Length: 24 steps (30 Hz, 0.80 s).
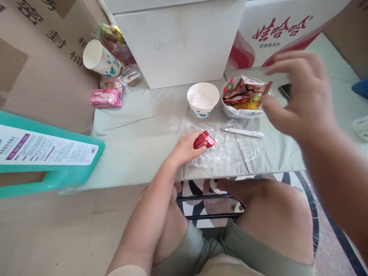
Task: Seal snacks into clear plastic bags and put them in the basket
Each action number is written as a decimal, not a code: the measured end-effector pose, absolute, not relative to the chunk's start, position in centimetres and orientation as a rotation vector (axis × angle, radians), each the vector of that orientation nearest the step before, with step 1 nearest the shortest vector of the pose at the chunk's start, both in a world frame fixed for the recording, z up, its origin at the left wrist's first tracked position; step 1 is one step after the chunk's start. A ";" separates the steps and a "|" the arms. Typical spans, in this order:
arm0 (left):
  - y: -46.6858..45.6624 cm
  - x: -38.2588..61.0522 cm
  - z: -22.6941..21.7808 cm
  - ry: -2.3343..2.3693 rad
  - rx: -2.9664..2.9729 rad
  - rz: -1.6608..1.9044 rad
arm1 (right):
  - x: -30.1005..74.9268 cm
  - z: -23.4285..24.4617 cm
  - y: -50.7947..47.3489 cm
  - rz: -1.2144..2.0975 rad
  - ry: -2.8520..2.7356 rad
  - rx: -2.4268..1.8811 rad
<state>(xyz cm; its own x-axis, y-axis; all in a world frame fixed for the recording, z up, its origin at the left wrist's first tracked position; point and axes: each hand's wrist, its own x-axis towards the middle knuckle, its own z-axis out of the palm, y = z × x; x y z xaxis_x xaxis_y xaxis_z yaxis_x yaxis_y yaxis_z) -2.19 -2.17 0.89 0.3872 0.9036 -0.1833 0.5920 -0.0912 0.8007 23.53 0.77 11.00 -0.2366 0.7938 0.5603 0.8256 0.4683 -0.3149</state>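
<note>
My left hand (185, 150) is closed on a small red foil packet (204, 140) at the near edge of a low surface covered in pale green cloth (143, 130). The packet lies on a crumpled clear plastic sheet (227, 147). My right hand (299, 94) hovers in the air, fingers spread and holding nothing, just right of a white bowl of brown, red and yellow snack packets (244, 97). An empty white paper bowl (202, 99) stands left of that bowl. A white pen-like stick (244, 132) lies on the cloth beyond the plastic sheet.
A white box (178, 42) stands at the back, with a red-and-white printed carton (276, 30) to its right. A tipped paper cup (99, 59), a pink wafer pack (106, 97) and bagged snacks lie back left by brown cartons. A teal plastic stool (48, 161) sits left. A dark phone (285, 91) lies behind my right hand.
</note>
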 end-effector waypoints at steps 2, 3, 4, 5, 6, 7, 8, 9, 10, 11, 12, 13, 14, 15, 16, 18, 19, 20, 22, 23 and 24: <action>-2.1 -2.1 0.8 1.297 1.767 0.478 | 23.1 8.9 -2.0 -0.100 -1.802 -1.321; -2.2 -2.1 0.7 1.285 1.752 0.495 | 22.5 7.3 -3.0 -0.020 -1.784 -1.298; -2.2 -2.1 0.6 1.266 1.739 0.512 | 21.8 5.7 -3.7 0.138 -1.849 -1.315; -2.2 -2.1 0.6 1.237 1.730 0.528 | 21.1 4.1 -4.2 0.268 -1.923 -1.322; -2.2 -2.0 0.5 1.202 1.724 0.539 | 20.4 2.7 -4.4 0.370 -1.977 -1.328; -2.2 -2.0 0.5 1.166 1.720 0.543 | 19.7 1.6 -4.4 0.442 -2.012 -1.336; -2.3 -2.0 0.4 1.132 1.717 0.544 | 19.3 0.9 -4.4 0.481 -2.037 -1.336; -2.3 -2.0 0.4 1.103 1.712 0.545 | 19.0 0.6 -4.3 0.511 -2.057 -1.327; -2.3 -2.0 0.4 1.083 1.706 0.546 | 18.9 0.5 -4.2 0.544 -2.079 -1.307; -2.3 -2.0 0.4 1.077 1.705 0.549 | 18.9 0.6 -4.1 0.585 -2.107 -1.283; -2.3 -2.0 0.4 1.081 1.708 0.549 | 19.1 0.9 -4.1 0.631 -2.130 -1.267; -2.3 -2.0 0.4 1.089 1.713 0.547 | 19.3 1.1 -4.1 0.684 -2.138 -1.272; -2.2 -1.9 0.4 1.096 1.721 0.540 | 19.5 1.4 -4.2 0.739 -2.122 -1.300; -2.2 -1.9 0.4 1.102 1.733 0.531 | 19.7 1.5 -4.2 0.786 -2.081 -1.342; -2.2 -1.9 0.3 1.104 1.748 0.519 | 19.9 1.6 -4.3 0.827 -2.023 -1.387; -2.1 -1.8 0.3 1.111 1.784 0.491 | 20.2 1.4 -4.4 0.896 -1.894 -1.445; -2.1 -1.7 0.2 1.123 1.799 0.477 | 20.3 1.3 -4.5 0.917 -1.840 -1.458; -2.1 -1.7 0.2 1.145 1.807 0.465 | 20.3 1.1 -4.6 0.924 -1.799 -1.468; -2.1 -1.6 0.1 1.190 1.792 0.442 | 20.5 1.0 -4.8 0.913 -1.733 -1.474; -2.1 -1.7 0.1 1.206 1.774 0.436 | 20.8 1.1 -4.9 0.891 -1.690 -1.470; -2.1 -1.7 0.0 1.213 1.756 0.429 | 21.2 1.3 -4.9 0.861 -1.632 -1.462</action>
